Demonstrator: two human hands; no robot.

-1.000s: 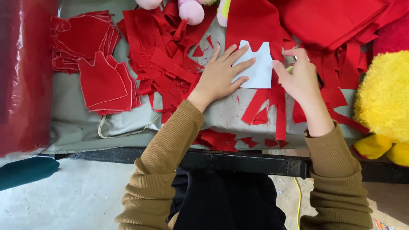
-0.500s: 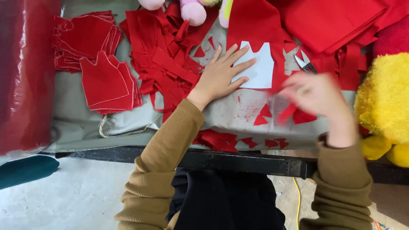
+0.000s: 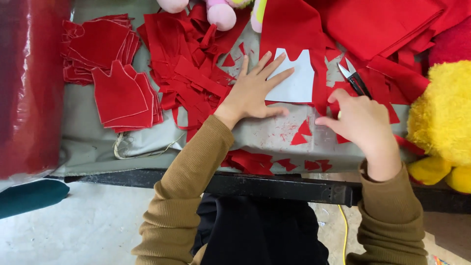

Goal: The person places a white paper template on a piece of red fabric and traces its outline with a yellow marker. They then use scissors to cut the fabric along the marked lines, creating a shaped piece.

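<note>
My left hand [image 3: 252, 93] lies flat with fingers spread on a white paper pattern [image 3: 299, 81], pinning it on a strip of red cloth [image 3: 289, 29]. My right hand [image 3: 365, 122] hovers to the right of it with the fingers curled. Its fingertips reach the handle end of metal snips [image 3: 352, 77] that lie on the red cloth. Whether the fingers grip the snips is hidden by the hand. Small red triangle offcuts [image 3: 301, 135] lie on the grey table cover [image 3: 98, 142] between my hands.
Two stacks of cut red shapes [image 3: 122, 95] sit at the left, beside a heap of red scraps [image 3: 191, 73]. Folded red cloth [image 3: 382, 22] lies at the back right. A yellow plush toy [image 3: 441, 118] is at the right edge, and pink plush parts [image 3: 221, 12] at the back.
My right hand swept down and right off the pattern's edge, brushing red strips away, then came back up beside the snips. The left hand has stayed on the pattern.
</note>
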